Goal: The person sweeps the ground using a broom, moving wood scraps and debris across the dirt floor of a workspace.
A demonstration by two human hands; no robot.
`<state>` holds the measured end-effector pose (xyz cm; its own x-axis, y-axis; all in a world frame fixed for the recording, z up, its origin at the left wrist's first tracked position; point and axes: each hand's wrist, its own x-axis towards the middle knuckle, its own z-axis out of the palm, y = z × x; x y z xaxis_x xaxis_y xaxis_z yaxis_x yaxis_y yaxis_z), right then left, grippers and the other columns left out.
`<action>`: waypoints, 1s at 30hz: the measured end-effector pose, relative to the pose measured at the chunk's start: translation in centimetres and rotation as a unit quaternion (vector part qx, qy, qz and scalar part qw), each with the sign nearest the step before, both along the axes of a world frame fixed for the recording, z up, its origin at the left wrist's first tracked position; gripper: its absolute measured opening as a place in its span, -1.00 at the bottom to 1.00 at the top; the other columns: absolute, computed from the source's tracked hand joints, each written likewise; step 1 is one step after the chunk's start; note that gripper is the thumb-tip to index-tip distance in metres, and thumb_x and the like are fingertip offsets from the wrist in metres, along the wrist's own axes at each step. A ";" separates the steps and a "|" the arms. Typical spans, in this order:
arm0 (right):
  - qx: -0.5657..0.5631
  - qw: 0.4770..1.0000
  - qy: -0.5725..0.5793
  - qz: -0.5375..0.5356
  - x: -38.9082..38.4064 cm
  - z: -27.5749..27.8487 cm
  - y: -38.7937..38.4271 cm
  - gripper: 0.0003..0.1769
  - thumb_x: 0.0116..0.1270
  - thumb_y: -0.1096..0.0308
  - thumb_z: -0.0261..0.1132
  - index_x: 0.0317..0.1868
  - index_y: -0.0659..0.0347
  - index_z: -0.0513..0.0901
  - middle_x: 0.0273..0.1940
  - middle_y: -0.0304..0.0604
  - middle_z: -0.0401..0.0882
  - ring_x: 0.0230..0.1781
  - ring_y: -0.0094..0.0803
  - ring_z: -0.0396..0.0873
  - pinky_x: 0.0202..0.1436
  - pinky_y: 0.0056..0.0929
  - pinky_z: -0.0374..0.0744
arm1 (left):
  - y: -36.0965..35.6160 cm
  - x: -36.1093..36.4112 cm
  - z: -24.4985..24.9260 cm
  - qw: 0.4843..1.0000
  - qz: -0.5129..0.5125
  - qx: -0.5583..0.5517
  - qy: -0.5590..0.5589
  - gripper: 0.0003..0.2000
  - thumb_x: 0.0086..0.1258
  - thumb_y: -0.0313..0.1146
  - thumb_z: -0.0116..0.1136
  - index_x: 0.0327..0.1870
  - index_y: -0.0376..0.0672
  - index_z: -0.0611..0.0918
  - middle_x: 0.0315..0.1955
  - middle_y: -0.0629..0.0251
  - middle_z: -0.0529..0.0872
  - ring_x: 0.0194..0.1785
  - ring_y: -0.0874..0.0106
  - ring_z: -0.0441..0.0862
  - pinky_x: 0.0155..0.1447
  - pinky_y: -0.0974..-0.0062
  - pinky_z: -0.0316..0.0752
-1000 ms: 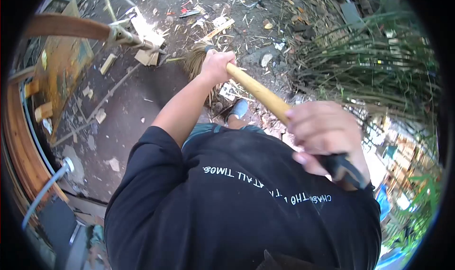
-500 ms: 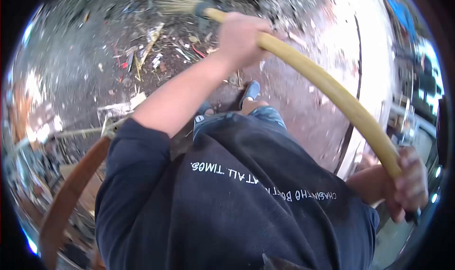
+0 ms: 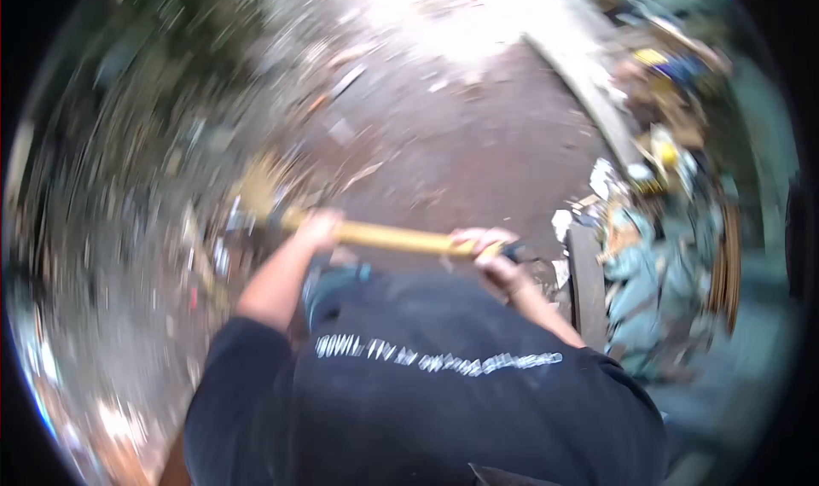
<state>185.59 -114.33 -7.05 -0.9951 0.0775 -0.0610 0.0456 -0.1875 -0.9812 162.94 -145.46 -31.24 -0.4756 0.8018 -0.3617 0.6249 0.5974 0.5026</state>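
A broom point(image 3: 392, 237) with a thick yellow handle lies across the front of my body, nearly level. Its straw bristles point(image 3: 260, 186) point to the left over the littered ground and are smeared by motion. My left hand point(image 3: 321, 230) is wrapped around the handle close to the bristle end. Near the black-capped other end, my right hand point(image 3: 488, 249) grips the handle too. The fingers of both hands look blurred.
Brown dirt ground point(image 3: 478, 145) with scattered scraps spreads ahead. A pale beam point(image 3: 589, 102) runs along the right. Beyond a dark board point(image 3: 587, 285) sits a heap of grey-green cloth point(image 3: 636, 273) with other clutter. The left side is streaked by motion.
The view has swung to the right, bringing in the cloth heap. My right hand has come inward from the far right, and the broom now lies closer to my body and more level.
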 end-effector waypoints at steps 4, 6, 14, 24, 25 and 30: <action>-0.209 0.959 -0.026 -0.187 10.9 1.1 5.4 -0.83 0.25 0.37 0.32 -0.18 0.22 0.70 0.16 0.22 0.71 0.26 0.08 0.63 0.44 0.15 0.49 | 7.8 3.8 8.7 0.995 -0.076 -0.066 -0.027 -0.65 0.15 0.05 0.44 -0.12 0.08 0.82 -0.13 0.11 0.84 0.03 0.09 0.78 0.15 0.12 0.66; -0.150 0.955 0.100 -0.235 15.6 5.8 7.7 -0.83 0.27 0.37 0.26 -0.18 0.20 0.71 0.00 0.19 0.76 0.21 0.13 0.66 0.36 0.11 0.55 | 12.1 8.1 19.1 0.994 -0.087 -0.053 -0.032 -0.69 0.22 0.06 0.39 -0.16 0.11 0.82 -0.23 0.10 0.84 -0.07 0.06 0.80 0.09 0.11 0.68; 0.315 0.913 0.251 -0.066 20.1 22.7 2.1 -0.88 0.11 0.44 0.52 -0.46 0.17 0.70 -0.25 -0.06 0.79 -0.03 -0.08 0.72 0.19 -0.06 0.64 | 24.8 12.7 21.1 0.953 -0.127 0.274 0.029 -0.67 0.35 -0.06 0.42 -0.34 -0.18 0.69 -0.31 -0.08 0.75 -0.09 -0.11 0.70 0.02 0.02 0.57; -0.061 0.991 0.045 -0.113 7.9 -2.4 -3.5 -0.89 0.22 0.40 0.40 -0.28 0.19 0.65 -0.03 0.15 0.79 0.22 0.08 0.68 0.50 0.18 0.45 | 2.2 5.6 0.4 0.998 -0.015 -0.051 -0.043 -0.71 0.20 -0.11 0.44 -0.10 0.05 0.76 -0.10 0.10 0.83 0.05 0.04 0.76 0.16 0.08 0.62; -0.086 0.989 0.035 -0.116 7.9 -2.6 -4.4 -0.86 0.22 0.36 0.41 -0.24 0.17 0.66 0.00 0.17 0.78 0.23 0.10 0.68 0.53 0.22 0.39 | 0.5 5.4 2.5 0.997 -0.011 -0.072 -0.038 -0.72 0.22 -0.09 0.42 -0.08 0.09 0.78 -0.11 0.13 0.83 0.05 0.06 0.77 0.17 0.08 0.60; -0.067 0.988 0.086 -0.108 5.3 5.2 -3.6 -0.77 0.34 0.29 0.26 -0.04 0.14 0.62 0.13 0.28 0.71 0.30 0.28 0.60 0.50 0.33 0.35 | -1.7 1.8 12.8 0.997 -0.042 -0.029 -0.054 -0.73 0.23 -0.08 0.37 -0.13 0.05 0.81 -0.21 0.11 0.84 -0.04 0.05 0.79 0.10 0.07 0.63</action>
<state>190.84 -117.97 -1.83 -0.9529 0.2914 0.0842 -0.1758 -0.3043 -0.9362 164.72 -147.17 -18.47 -0.3645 0.8133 -0.4535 0.6180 0.5756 0.5355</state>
